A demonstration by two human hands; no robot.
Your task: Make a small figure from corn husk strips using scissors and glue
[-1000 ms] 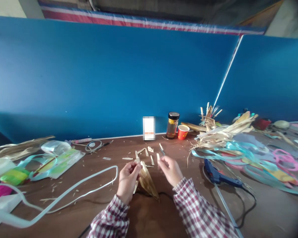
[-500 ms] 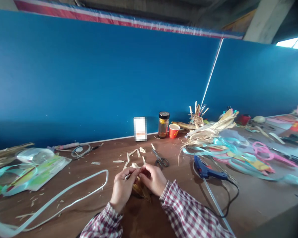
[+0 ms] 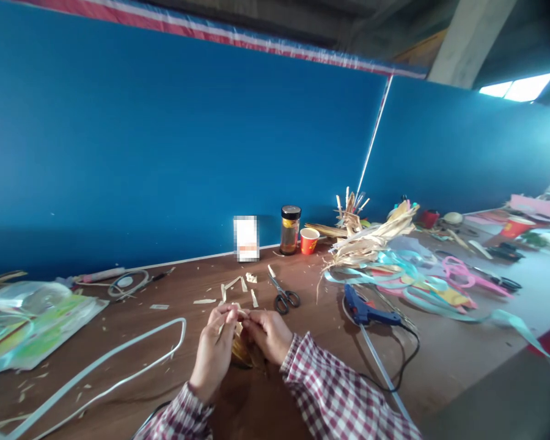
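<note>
My left hand and my right hand meet over the brown table, both closed on a folded piece of dried corn husk. The fingertips of both hands pinch its pale upper end. Most of the husk is hidden between my palms. Black scissors lie on the table just beyond my right hand. Several small husk cuttings are scattered in front of my fingers. Both sleeves are red and white check.
A blue glue gun with a black cord lies to the right. Behind it are a pile of dried husks and coloured ribbons. A jar and a red cup stand by the blue wall. A white tube loops at left.
My right hand has let go of the scissors, which now lie on the table, and joined my left hand on the husk. The camera has turned to the right.
</note>
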